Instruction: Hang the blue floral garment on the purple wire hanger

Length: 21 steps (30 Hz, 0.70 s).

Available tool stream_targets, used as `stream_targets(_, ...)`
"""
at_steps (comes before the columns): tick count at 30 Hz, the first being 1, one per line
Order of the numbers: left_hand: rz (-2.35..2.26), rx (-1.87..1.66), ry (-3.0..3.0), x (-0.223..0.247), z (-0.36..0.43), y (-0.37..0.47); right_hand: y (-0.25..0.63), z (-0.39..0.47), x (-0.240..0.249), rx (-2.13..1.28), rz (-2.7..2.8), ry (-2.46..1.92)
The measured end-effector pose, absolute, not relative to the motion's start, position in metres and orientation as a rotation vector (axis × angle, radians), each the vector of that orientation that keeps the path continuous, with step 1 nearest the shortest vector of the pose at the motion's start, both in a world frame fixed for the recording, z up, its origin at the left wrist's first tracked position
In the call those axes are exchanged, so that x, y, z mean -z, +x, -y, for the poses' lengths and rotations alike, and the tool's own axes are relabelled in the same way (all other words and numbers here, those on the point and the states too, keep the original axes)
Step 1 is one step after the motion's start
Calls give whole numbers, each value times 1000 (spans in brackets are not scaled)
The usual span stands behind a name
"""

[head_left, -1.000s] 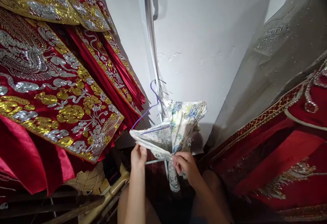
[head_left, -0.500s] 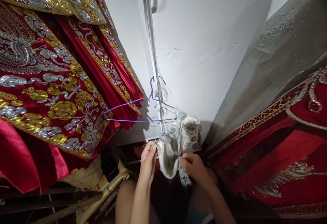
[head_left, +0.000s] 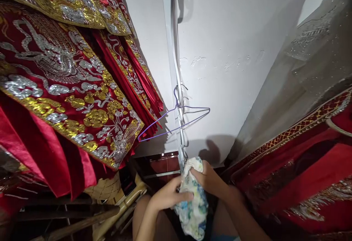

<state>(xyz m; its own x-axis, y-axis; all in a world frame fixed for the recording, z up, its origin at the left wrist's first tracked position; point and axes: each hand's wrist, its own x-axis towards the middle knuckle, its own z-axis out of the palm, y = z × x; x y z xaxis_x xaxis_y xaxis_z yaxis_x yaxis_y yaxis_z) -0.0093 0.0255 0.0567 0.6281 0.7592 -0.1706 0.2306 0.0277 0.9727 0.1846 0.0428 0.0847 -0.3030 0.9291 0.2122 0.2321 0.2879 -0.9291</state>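
Observation:
A white cloth with a blue and green floral print (head_left: 192, 206) hangs bunched between my hands at the bottom centre. My left hand (head_left: 172, 194) grips its left side, with the thumb lying across the front. My right hand (head_left: 205, 178) is closed on its upper right part, and some of those fingers are hidden by the fabric. Above the hands, a purple wire hanger (head_left: 159, 136) hangs bare and tilted from a white metal bar (head_left: 176, 50) by the wall.
Red garments with gold and silver sequins (head_left: 96, 118) fill the left side. Red beaded fabric (head_left: 310, 171) hangs at the right. A bamboo chair (head_left: 132, 197) stands at the lower left, in front of a white wall (head_left: 220, 32).
The cloth has come off the hanger and is now bunched lower, between both hands. The bare hanger has swung round. The whole view has shifted, moving the surroundings rightward.

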Motion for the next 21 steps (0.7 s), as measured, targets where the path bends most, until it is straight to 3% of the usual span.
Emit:
stream_targets(3, -1111, -249, 1689, -43, -18, -41, 205, -68, -105, -867, 1768, -1003)
stream_targets(8, -1455, -265, 1934, -54, -20, -88, 214, -129, -121, -694, 1627, -1079)
stream_targets(14, -1585, -628, 2112, -97, -37, -103, 196, -179, -100, -828, 1596, -1137)
stream_targets(21, -1678, -880, 1938, -122, -64, -110, 229, -145, -103, -752, 1556, -1285)
